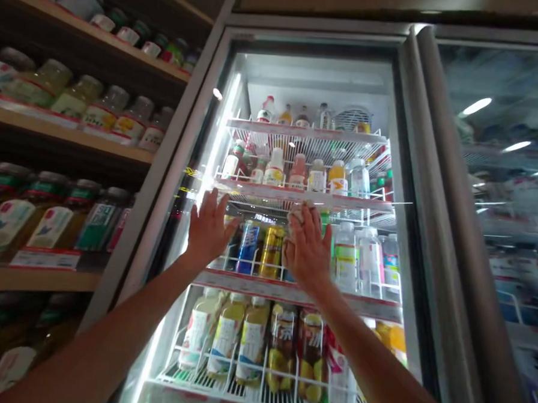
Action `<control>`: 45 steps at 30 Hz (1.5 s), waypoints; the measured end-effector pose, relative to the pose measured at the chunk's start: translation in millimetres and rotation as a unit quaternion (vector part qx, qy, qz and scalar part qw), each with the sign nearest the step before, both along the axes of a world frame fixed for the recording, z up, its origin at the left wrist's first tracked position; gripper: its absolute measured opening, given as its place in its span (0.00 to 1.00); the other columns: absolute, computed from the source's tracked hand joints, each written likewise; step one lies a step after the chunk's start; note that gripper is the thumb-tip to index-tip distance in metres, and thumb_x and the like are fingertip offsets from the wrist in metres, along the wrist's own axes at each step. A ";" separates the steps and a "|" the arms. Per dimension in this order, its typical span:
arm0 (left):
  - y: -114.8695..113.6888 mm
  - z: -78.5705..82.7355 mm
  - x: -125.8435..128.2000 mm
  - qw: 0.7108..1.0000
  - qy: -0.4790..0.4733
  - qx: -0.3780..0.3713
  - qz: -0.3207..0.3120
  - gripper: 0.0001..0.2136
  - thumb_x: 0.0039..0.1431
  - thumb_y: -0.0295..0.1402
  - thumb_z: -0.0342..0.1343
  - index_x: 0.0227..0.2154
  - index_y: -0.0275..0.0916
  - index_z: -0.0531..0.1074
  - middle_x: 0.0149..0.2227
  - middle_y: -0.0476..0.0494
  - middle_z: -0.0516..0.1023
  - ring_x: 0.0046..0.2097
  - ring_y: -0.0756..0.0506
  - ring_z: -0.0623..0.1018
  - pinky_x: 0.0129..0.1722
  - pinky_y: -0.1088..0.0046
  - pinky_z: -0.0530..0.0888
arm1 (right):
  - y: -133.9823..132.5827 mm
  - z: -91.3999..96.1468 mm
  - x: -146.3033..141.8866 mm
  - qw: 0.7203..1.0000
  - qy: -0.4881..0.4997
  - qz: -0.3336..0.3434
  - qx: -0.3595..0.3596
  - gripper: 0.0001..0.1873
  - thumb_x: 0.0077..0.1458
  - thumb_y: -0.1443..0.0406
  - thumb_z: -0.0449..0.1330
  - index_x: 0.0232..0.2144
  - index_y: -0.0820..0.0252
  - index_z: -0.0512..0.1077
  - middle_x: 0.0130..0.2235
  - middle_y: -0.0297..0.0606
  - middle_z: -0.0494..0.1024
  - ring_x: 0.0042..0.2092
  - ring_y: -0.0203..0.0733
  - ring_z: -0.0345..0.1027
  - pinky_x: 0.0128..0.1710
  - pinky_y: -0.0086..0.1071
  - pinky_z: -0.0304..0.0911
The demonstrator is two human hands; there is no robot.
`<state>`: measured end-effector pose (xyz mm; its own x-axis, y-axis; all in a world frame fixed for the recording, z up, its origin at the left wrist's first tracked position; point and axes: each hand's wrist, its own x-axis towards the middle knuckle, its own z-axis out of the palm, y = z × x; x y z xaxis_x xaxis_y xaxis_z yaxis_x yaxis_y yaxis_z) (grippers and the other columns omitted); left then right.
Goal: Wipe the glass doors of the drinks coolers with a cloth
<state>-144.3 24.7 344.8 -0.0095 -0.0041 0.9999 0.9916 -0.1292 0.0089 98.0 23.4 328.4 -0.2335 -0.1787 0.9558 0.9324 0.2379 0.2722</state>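
A closed glass door (pixel 311 77) of a lit drinks fridge is in front of me in the head view. My left hand (pixel 208 229) is at the glass on the left, its fingers spread and nothing in it. To the right, my right hand (pixel 310 246) lies over a crumpled pale cloth (pixel 288 250) and holds it against the glass. Most of the cloth is hidden beneath the palm and fingers. Behind the glass, between my hands, stand a gold can (pixel 272 250) and a blue can (pixel 247 247).
Wooden shelves (pixel 80 279) with rows of bottled drinks run along the left. Large bottles (pixel 251 339) fill the fridge's lower rack. A metal door frame (pixel 453 205) separates this door from a second glass door (pixel 514 178) on the right, which carries reflections.
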 end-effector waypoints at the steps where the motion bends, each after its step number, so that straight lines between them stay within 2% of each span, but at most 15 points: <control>1: 2.7 -0.3 -1.3 1.000 0.008 0.000 0.000 0.31 0.62 0.50 0.32 0.61 0.35 0.52 0.64 0.33 0.50 0.66 0.38 0.48 0.61 0.50 0.51 | -0.7 2.8 1.7 1.000 0.000 0.006 0.002 0.29 0.56 0.64 0.49 0.60 0.54 0.52 0.64 0.44 0.52 0.65 0.50 0.42 0.61 0.52 0.38; 6: 4.0 14.7 -19.1 0.999 0.051 0.005 0.001 0.29 0.62 0.49 0.34 0.61 0.36 0.52 0.64 0.33 0.51 0.66 0.38 0.49 0.61 0.52 0.52 | -4.4 53.2 37.9 0.986 0.164 0.016 0.021 0.29 0.57 0.64 0.47 0.61 0.56 0.50 0.63 0.51 0.53 0.63 0.57 0.47 0.56 0.58 0.42; 9: 2.1 43.0 -29.2 0.999 0.039 0.004 0.000 0.28 0.63 0.47 0.34 0.61 0.35 0.52 0.64 0.33 0.51 0.65 0.38 0.50 0.60 0.51 0.52 | -5.5 81.9 4.2 0.988 0.149 0.023 0.022 0.30 0.56 0.64 0.48 0.61 0.58 0.51 0.63 0.52 0.53 0.64 0.58 0.45 0.56 0.57 0.43; 13: 3.3 75.3 -37.3 1.000 0.025 -0.001 -0.008 0.29 0.63 0.47 0.34 0.61 0.36 0.51 0.64 0.33 0.51 0.65 0.37 0.49 0.61 0.49 0.51 | -6.3 92.3 -54.7 0.999 -0.046 0.011 -0.012 0.30 0.54 0.64 0.51 0.59 0.56 0.54 0.62 0.46 0.57 0.64 0.51 0.44 0.60 0.52 0.41; 15: 4.7 83.9 -42.4 0.999 0.032 0.000 -0.018 0.29 0.63 0.48 0.34 0.62 0.37 0.50 0.64 0.33 0.50 0.65 0.37 0.49 0.61 0.49 0.51 | -5.6 99.0 -41.3 0.998 -0.061 -0.004 -0.014 0.30 0.54 0.63 0.51 0.60 0.54 0.53 0.62 0.44 0.57 0.64 0.50 0.46 0.60 0.53 0.39; 19: 6.5 97.2 -57.7 0.999 0.015 0.012 -0.032 0.29 0.63 0.48 0.34 0.62 0.37 0.49 0.65 0.33 0.48 0.66 0.37 0.48 0.61 0.48 0.50 | -4.9 125.2 38.0 0.990 0.136 -0.026 0.024 0.29 0.57 0.64 0.47 0.61 0.55 0.51 0.63 0.50 0.54 0.62 0.54 0.50 0.57 0.59 0.42; 21: 7.0 104.0 -63.7 0.999 0.016 0.015 -0.034 0.29 0.63 0.48 0.34 0.62 0.37 0.49 0.65 0.33 0.48 0.66 0.37 0.48 0.61 0.48 0.49 | -5.0 132.9 46.5 0.977 0.205 -0.017 0.047 0.29 0.57 0.63 0.48 0.61 0.56 0.51 0.63 0.52 0.52 0.63 0.58 0.48 0.55 0.61 0.43; 23: 7.2 108.9 -66.0 0.999 0.031 0.014 -0.039 0.28 0.63 0.47 0.35 0.62 0.37 0.51 0.65 0.33 0.48 0.66 0.36 0.47 0.61 0.47 0.48 | -5.1 132.8 15.3 0.983 0.181 -0.001 0.030 0.30 0.57 0.65 0.47 0.62 0.56 0.49 0.64 0.51 0.50 0.64 0.58 0.45 0.55 0.60 0.45; 26: 6.7 110.0 -63.9 0.998 0.043 0.007 -0.049 0.28 0.62 0.46 0.37 0.62 0.36 0.51 0.65 0.33 0.48 0.66 0.35 0.46 0.61 0.45 0.48 | -4.6 128.3 -64.7 0.999 0.024 0.002 -0.023 0.33 0.56 0.66 0.49 0.63 0.53 0.46 0.64 0.45 0.51 0.64 0.53 0.44 0.60 0.55 0.40; 28: 6.3 108.1 -61.8 0.997 0.047 0.003 -0.053 0.28 0.62 0.45 0.39 0.62 0.36 0.50 0.65 0.33 0.47 0.66 0.35 0.45 0.61 0.45 0.50 | -4.3 131.5 -99.1 0.999 -0.027 -0.009 -0.027 0.34 0.55 0.65 0.50 0.63 0.51 0.46 0.64 0.42 0.54 0.64 0.51 0.45 0.61 0.53 0.38; 35: 4.2 105.6 -61.2 0.997 0.058 0.014 -0.045 0.30 0.61 0.45 0.44 0.62 0.34 0.48 0.64 0.31 0.49 0.66 0.34 0.46 0.60 0.45 0.53 | 1.0 171.9 -92.9 0.987 0.159 -0.023 0.024 0.30 0.57 0.66 0.47 0.62 0.55 0.49 0.63 0.48 0.54 0.63 0.54 0.48 0.56 0.55 0.46; 37: 3.5 105.2 -62.3 0.997 0.067 0.022 -0.041 0.30 0.61 0.44 0.44 0.62 0.33 0.49 0.64 0.29 0.50 0.66 0.34 0.45 0.59 0.45 0.54 | 3.4 173.7 -121.2 0.989 0.144 -0.025 0.026 0.29 0.57 0.66 0.47 0.61 0.55 0.51 0.63 0.48 0.54 0.64 0.53 0.47 0.58 0.55 0.43; 41: 3.5 100.8 -70.3 0.995 0.089 0.026 -0.047 0.27 0.61 0.38 0.44 0.61 0.34 0.50 0.63 0.32 0.53 0.66 0.36 0.46 0.59 0.49 0.55 | 1.5 168.2 -185.4 0.999 -0.010 -0.044 -0.004 0.27 0.56 0.63 0.51 0.58 0.54 0.56 0.63 0.41 0.57 0.64 0.46 0.45 0.62 0.50 0.35; 43: 2.3 99.7 -78.5 0.992 0.105 0.029 -0.060 0.27 0.61 0.35 0.44 0.61 0.34 0.49 0.62 0.33 0.55 0.66 0.39 0.47 0.60 0.53 0.56 | -2.5 169.0 -179.5 0.997 -0.043 -0.058 -0.019 0.26 0.56 0.61 0.50 0.58 0.52 0.57 0.63 0.39 0.57 0.64 0.45 0.46 0.62 0.50 0.33; 45: -1.1 104.1 -88.5 0.989 0.125 0.032 -0.074 0.26 0.62 0.35 0.45 0.61 0.34 0.49 0.62 0.33 0.56 0.66 0.40 0.48 0.60 0.55 0.56 | -6.3 174.0 -140.2 0.997 0.005 -0.074 -0.029 0.27 0.57 0.62 0.48 0.59 0.52 0.54 0.63 0.40 0.56 0.64 0.45 0.47 0.62 0.52 0.36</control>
